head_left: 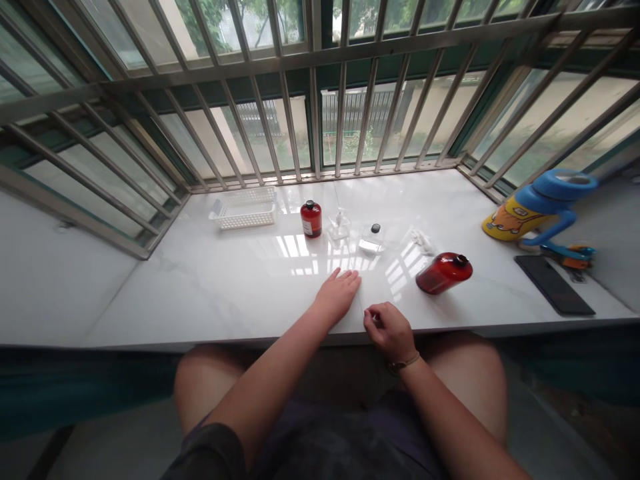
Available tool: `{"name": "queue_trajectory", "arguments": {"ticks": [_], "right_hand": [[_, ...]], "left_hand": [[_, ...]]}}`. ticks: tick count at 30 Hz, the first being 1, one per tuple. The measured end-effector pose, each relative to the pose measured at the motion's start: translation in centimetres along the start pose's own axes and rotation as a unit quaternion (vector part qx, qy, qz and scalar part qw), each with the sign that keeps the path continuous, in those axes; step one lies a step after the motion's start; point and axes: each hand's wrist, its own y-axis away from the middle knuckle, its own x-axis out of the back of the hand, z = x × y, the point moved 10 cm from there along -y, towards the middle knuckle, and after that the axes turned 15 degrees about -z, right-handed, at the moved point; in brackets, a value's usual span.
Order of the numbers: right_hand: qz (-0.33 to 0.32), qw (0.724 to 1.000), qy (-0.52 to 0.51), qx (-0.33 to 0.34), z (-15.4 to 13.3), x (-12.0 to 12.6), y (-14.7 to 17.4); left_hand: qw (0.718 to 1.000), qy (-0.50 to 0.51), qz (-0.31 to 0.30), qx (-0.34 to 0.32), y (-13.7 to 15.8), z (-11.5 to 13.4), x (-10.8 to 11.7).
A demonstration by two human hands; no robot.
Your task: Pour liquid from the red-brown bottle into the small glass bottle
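My left hand (339,293) lies flat on the white marbled counter (240,287), fingers stretched out and holding nothing. Close to the counter's front edge, my right hand (391,328) has its fingers curled and pressed together; whatever they may hold is hidden. Beyond my left hand stand a small dark red bottle (311,221) with a black cap and white label, a clear pump bottle (340,228), and a clear square container (372,241) with a black top. A larger dark red bottle (443,274) is to the right of my right hand. Behind it sits crumpled white tissue (423,242).
A white perforated basket (245,212) stands at the back left. To the right are a blue and yellow water bottle (537,207), a black phone (554,285) and a small orange and blue item (575,255). Metal window bars (345,120) border the counter's back.
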Motion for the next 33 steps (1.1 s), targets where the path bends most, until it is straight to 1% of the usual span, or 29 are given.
{"name": "queue_trajectory", "arguments": {"ticks": [3, 5, 7, 9, 12, 14, 15, 17, 19, 21, 23, 25, 26, 28, 29, 30, 31, 33], "right_hand": [[0.007, 1.0, 0.005, 0.002, -0.2, 0.2, -0.1], [0.006, 1.0, 0.007, 0.006, -0.3, 0.2, -0.1], [0.004, 1.0, 0.008, 0.008, -0.4, 0.1, -0.1], [0.003, 1.0, 0.008, 0.009, -0.3, 0.1, -0.1], [0.002, 1.0, 0.008, 0.007, -0.2, -0.1, -0.1], [0.001, 1.0, 0.008, 0.005, -0.2, -0.1, 0.0], [0.001, 1.0, 0.008, 0.004, -0.2, -0.1, 0.0], [0.002, 1.0, 0.009, 0.004, -0.2, -0.1, 0.0], [0.002, 1.0, 0.01, 0.004, -0.2, -0.1, 0.0], [0.002, 1.0, 0.011, 0.005, -0.3, 0.0, -0.1], [0.002, 1.0, 0.01, 0.007, -0.3, 0.1, -0.1], [-0.001, 1.0, 0.008, 0.009, -0.4, 0.1, -0.1], [-0.003, 1.0, 0.005, 0.011, -0.4, 0.1, 0.0], [-0.006, 1.0, 0.0, 0.014, -0.4, 0.2, 0.0], [-0.006, 1.0, -0.002, 0.016, -0.4, 0.2, 0.0], [-0.007, 1.0, -0.004, 0.017, -0.4, 0.2, 0.1], [-0.007, 1.0, -0.006, 0.019, -0.4, 0.2, 0.1], [-0.011, 1.0, -0.01, 0.02, -0.4, 0.2, 0.1]], "left_hand": [[0.999, 0.005, -0.002, 0.054, 1.5, -2.6, 0.7], [0.995, 0.008, -0.004, 0.096, 3.5, -5.0, 0.8], [0.989, 0.011, -0.004, 0.149, 6.0, -7.9, 0.8], [0.977, 0.014, 0.006, 0.214, 8.8, -11.3, 0.9], [0.949, 0.018, 0.03, 0.313, 12.3, -15.9, 1.5], [0.933, 0.023, 0.043, 0.356, 13.1, -17.8, 2.1], [0.927, 0.025, 0.049, 0.371, 12.9, -18.3, 2.4], [0.921, 0.031, 0.059, 0.384, 11.2, -18.5, 2.9], [0.926, 0.036, 0.062, 0.37, 8.1, -17.3, 3.3], [0.946, 0.038, 0.055, 0.319, 3.9, -14.5, 3.4], [0.97, 0.035, 0.038, 0.237, -0.3, -10.3, 3.0], [0.991, 0.029, 0.013, 0.126, -3.6, -5.2, 2.3], [0.998, 0.024, -0.003, 0.065, -4.7, -2.6, 1.7], [0.998, 0.017, -0.033, -0.042, -5.6, 1.9, 0.5], [0.996, 0.014, -0.044, -0.08, -5.5, 3.4, -0.1], [0.993, 0.012, -0.053, -0.109, -5.2, 4.3, -0.5], [0.99, 0.011, -0.057, -0.128, -4.8, 4.8, -0.8], [0.989, 0.011, -0.056, -0.137, -3.9, 4.2, -0.9]]}}
